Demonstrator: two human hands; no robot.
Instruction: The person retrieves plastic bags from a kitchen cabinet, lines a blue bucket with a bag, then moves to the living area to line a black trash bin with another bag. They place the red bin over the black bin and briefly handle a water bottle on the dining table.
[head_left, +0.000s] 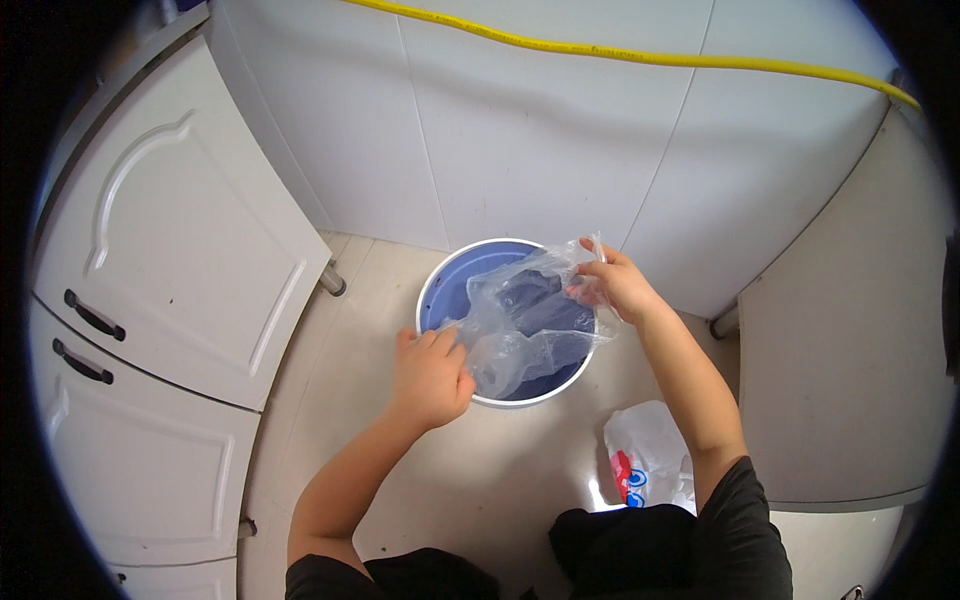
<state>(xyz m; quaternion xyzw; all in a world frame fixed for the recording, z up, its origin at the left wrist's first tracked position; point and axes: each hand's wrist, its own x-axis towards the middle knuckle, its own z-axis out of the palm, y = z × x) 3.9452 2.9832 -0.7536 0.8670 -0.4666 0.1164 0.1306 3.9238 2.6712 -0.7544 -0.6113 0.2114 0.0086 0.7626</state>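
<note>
A clear plastic bag (499, 341) is stretched between my two hands, over the mouth of a round blue bin with a white rim (430, 289). My left hand (431, 379) grips one side of the bag at the near left of the rim. On the far right side, my right hand (615, 281) pinches the bag's edge between thumb and fingers. The bag hangs loose and crumpled, partly hiding the blue inside of the bin, which stands on the floor.
A white plastic bag with a red and blue print (649, 450) lies on the pale floor (450, 480) below my right forearm. White cabinets with black handles (172, 247) stand at the left. Another cabinet (832, 322) is at the right. A yellow hose (570, 47) crosses the white wall panels.
</note>
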